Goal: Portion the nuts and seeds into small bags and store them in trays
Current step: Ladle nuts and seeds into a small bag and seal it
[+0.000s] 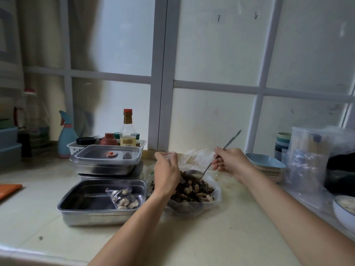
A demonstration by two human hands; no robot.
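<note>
Head view: left hand (pixel 166 170) pinches bag (pixel 167 154), right hand (pixel 230 160) grips spoon (pixel 194 174) over nuts (pixel 194 191).

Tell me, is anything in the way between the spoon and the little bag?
No, nothing I can see. The spoon in the right hand sits over the nuts, right beside the little bag the left hand holds.

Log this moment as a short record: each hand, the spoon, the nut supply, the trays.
left hand: holds a small clear bag above the supply
right hand: holds the spoon, bowl over the supply
supply: peanuts and seeds in an open plastic bag
open tray: one filled small bag inside, right side
lidded trays: stacked behind the open tray
</note>
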